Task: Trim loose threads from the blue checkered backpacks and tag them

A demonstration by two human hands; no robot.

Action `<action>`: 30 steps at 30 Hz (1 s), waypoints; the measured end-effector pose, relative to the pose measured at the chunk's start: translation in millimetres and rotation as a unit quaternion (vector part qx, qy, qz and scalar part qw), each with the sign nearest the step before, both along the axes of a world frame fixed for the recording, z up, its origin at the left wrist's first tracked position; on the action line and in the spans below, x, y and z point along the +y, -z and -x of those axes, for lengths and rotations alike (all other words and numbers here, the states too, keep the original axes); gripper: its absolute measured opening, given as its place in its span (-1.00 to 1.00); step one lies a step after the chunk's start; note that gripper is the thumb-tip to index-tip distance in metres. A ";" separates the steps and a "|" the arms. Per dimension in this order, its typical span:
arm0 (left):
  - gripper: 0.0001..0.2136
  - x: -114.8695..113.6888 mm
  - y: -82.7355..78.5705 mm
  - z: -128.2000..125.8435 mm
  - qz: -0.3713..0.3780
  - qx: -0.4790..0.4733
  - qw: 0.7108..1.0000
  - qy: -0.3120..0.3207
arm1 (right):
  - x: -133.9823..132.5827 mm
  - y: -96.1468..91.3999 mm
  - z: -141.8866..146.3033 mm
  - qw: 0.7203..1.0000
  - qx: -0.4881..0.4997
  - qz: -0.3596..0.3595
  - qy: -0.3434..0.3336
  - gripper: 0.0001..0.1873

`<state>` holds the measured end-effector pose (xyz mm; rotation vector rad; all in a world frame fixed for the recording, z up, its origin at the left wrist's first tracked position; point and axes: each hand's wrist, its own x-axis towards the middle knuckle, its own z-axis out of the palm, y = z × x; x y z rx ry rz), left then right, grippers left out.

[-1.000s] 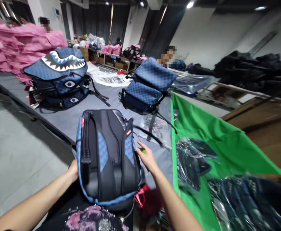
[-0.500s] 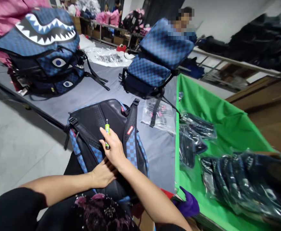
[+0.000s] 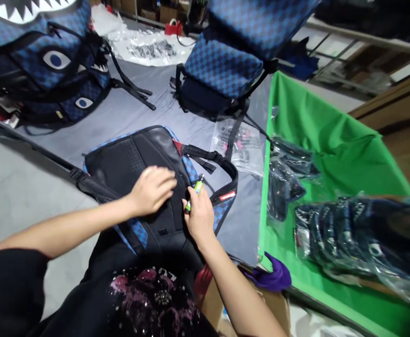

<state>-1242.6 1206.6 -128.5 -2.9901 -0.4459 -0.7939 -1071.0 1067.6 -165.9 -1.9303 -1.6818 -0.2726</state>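
A black and blue-checked backpack (image 3: pixel 138 161) lies in front of me with its padded back panel up. My left hand (image 3: pixel 154 188) rests on that panel, fingers stretched out and holding nothing. In my right hand (image 3: pixel 200 213) is a small yellow-green pen-shaped tool (image 3: pixel 194 194) with a metal tip pointing up and away. That hand is at the right side of the panel, by the shoulder strap (image 3: pixel 231 175) with a red label, which loops outward to the right.
Shark-face backpacks (image 3: pixel 46 70) stand at the left of the grey table (image 3: pixel 127 70). Checked backpacks (image 3: pixel 222 65) are stacked behind. A clear plastic bag (image 3: pixel 243 147) lies near the green-lined bin (image 3: pixel 331 117), which holds several wrapped packs (image 3: pixel 348 234). A purple cloth (image 3: pixel 273 274) hangs at its corner.
My hands have moved apart: the left up onto the back panel, the right to the right with the green tool. The shoulder straps have been spread outward. The view has tilted down.
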 end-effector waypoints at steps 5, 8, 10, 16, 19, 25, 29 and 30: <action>-0.51 71.8 -50.5 -73.6 -0.030 0.143 0.989 0.035 | -0.5 5.2 -5.4 1.000 -0.021 0.000 -0.007 -0.60; -0.54 68.5 -47.7 -86.4 -0.022 0.198 0.980 0.029 | -2.1 9.6 -5.6 1.000 -0.018 0.002 0.001 -0.58; -0.53 67.1 -47.6 -81.0 -0.018 0.223 0.974 0.031 | -2.9 14.0 -5.8 1.000 -0.013 0.003 -0.001 -0.58; -0.42 111.7 -75.8 -29.4 -0.058 0.236 0.968 -0.058 | -10.4 25.2 -16.3 1.000 0.001 -0.026 -0.011 -0.53; -0.46 108.8 -75.3 -20.8 -0.041 0.203 0.976 -0.065 | -11.1 13.9 -17.9 0.997 0.046 -0.065 -0.020 -0.56; -0.63 45.3 -50.9 -47.8 0.000 0.128 0.991 0.049 | 14.2 -43.1 1.2 0.915 0.376 -0.142 -0.013 -0.77; -0.71 28.6 -51.2 -61.7 0.000 0.076 0.993 0.092 | 27.6 -54.8 -2.0 0.849 0.469 -0.234 0.066 -0.64; -0.73 28.7 -49.8 -64.2 0.002 0.075 0.993 0.086 | 28.2 -52.7 -6.0 0.844 0.473 -0.239 0.085 -0.63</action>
